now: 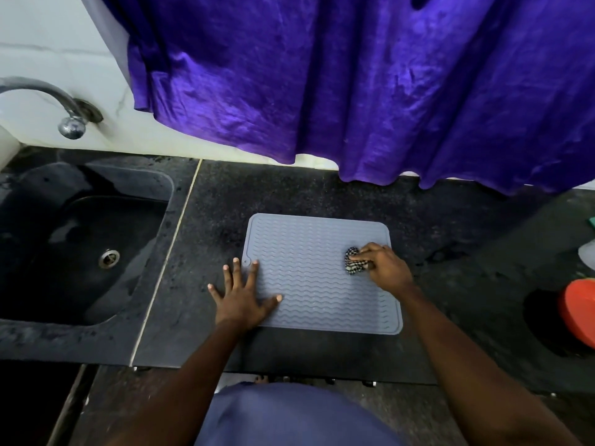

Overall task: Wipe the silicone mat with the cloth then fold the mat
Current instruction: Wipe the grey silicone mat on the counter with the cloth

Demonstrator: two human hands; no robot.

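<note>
Grey silicone mat (322, 275) lies flat on the dark stone counter (467, 278), right of the sink (80, 246). Left hand (241, 294) spread flat, fingers straight, pressing the mat's near-left edge. Right hand (383, 265) bunches a small checked cloth (354, 261) against the ribbed surface near the right side. Wiping under way, fold not begun. Mat looks floppy, light, probably grippy; best lifted by a corner or edge, though thickness is hard to judge
</note>
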